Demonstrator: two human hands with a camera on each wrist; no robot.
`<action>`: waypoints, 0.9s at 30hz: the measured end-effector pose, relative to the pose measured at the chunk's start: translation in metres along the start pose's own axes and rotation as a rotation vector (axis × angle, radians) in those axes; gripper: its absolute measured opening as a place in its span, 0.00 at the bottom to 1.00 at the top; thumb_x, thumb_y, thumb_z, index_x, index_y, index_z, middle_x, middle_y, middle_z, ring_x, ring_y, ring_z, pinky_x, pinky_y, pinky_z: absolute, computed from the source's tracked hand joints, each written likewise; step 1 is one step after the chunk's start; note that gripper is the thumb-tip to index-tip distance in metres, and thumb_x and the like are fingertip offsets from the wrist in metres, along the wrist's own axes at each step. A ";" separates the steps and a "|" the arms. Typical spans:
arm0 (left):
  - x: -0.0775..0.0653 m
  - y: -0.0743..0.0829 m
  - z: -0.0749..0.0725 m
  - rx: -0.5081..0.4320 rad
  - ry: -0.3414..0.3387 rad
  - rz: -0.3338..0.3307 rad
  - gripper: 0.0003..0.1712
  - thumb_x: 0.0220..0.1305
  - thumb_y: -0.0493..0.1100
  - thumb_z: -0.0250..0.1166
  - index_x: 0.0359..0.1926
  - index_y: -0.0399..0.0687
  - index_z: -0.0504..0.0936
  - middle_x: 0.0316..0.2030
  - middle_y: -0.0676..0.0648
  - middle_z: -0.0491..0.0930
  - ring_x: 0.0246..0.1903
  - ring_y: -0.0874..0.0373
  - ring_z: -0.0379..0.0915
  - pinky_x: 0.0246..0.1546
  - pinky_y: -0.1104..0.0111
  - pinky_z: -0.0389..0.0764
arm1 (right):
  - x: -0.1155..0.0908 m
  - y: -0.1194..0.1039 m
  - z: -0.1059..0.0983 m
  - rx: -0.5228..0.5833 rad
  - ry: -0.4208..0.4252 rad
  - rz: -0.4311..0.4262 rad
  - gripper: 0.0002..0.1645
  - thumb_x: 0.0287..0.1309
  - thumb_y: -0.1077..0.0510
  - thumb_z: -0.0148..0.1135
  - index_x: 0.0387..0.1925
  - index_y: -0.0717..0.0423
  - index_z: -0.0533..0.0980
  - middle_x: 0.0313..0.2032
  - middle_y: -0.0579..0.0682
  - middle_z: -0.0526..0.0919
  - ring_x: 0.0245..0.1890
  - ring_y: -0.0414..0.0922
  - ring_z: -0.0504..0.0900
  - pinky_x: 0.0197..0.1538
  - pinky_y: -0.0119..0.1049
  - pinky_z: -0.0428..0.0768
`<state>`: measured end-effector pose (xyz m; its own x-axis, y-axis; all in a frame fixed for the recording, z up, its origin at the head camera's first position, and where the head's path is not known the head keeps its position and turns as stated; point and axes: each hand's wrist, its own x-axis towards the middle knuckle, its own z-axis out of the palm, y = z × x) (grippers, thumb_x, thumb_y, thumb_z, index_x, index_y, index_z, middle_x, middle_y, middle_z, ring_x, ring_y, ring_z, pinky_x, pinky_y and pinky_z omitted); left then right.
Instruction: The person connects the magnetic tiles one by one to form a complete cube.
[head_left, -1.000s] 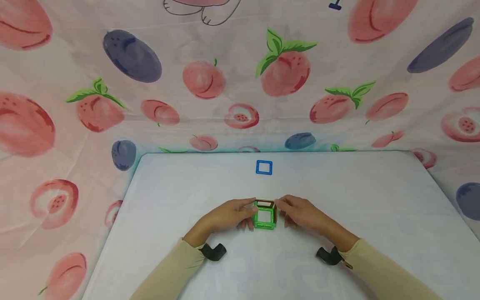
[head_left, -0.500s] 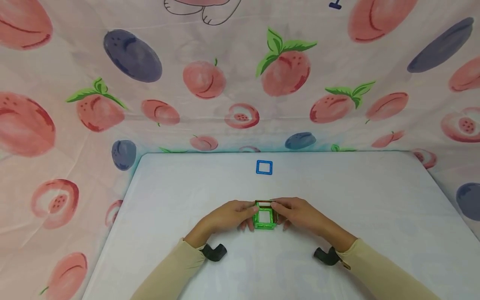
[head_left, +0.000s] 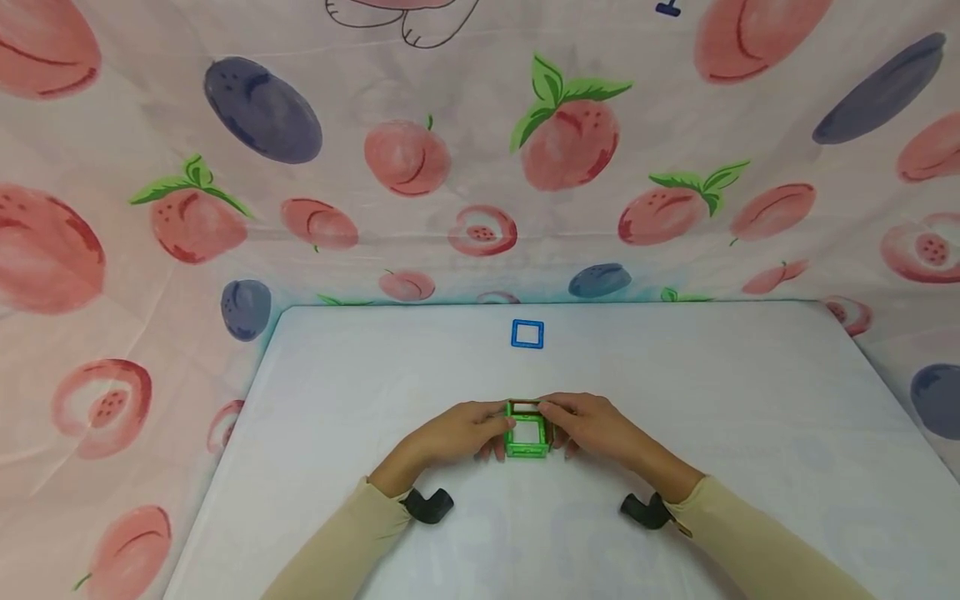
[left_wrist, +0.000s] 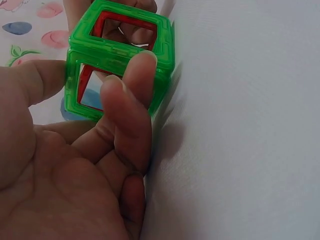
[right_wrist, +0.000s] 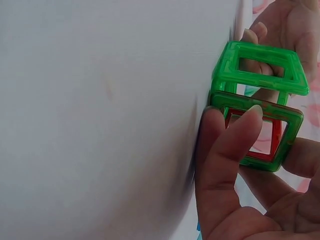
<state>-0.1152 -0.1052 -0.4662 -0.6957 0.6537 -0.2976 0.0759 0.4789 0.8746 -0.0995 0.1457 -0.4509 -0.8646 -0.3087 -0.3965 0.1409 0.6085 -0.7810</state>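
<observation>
A small box of see-through magnetic tiles [head_left: 527,450], green with red among them, stands on the white table between both hands. My left hand [head_left: 453,435] holds its left side. In the left wrist view the thumb is at one edge of the green tiles [left_wrist: 117,57] and fingertips lie over a green face. My right hand [head_left: 600,427] grips the right side, thumb at the top far corner. From the right wrist, its fingertips press a green tile face [right_wrist: 260,80], with a red frame [right_wrist: 276,137] showing through. The far side is partly hidden by fingers.
A blue square magnetic tile [head_left: 514,334] lies flat near the back of the white table [head_left: 360,358], beyond the box. A fruit-print cloth [head_left: 487,175] hangs behind and beside the table. Each wrist bears a black camera mount [head_left: 429,506].
My right hand has shifted slightly left, its thumb moving onto the box's top far corner. The red tile at the far side looks straighter against the green ones. My left hand stays nearly still.
</observation>
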 end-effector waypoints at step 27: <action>0.000 -0.001 0.000 -0.032 -0.012 -0.015 0.33 0.75 0.61 0.58 0.74 0.57 0.67 0.27 0.48 0.84 0.26 0.58 0.74 0.38 0.66 0.74 | -0.007 -0.005 -0.007 -0.044 -0.171 -0.051 0.39 0.64 0.40 0.68 0.69 0.54 0.68 0.43 0.53 0.79 0.30 0.46 0.84 0.38 0.40 0.82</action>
<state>-0.1150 -0.1054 -0.4673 -0.6883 0.6534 -0.3152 0.0425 0.4700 0.8816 -0.0969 0.1498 -0.4408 -0.7751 -0.4576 -0.4358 0.0743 0.6189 -0.7819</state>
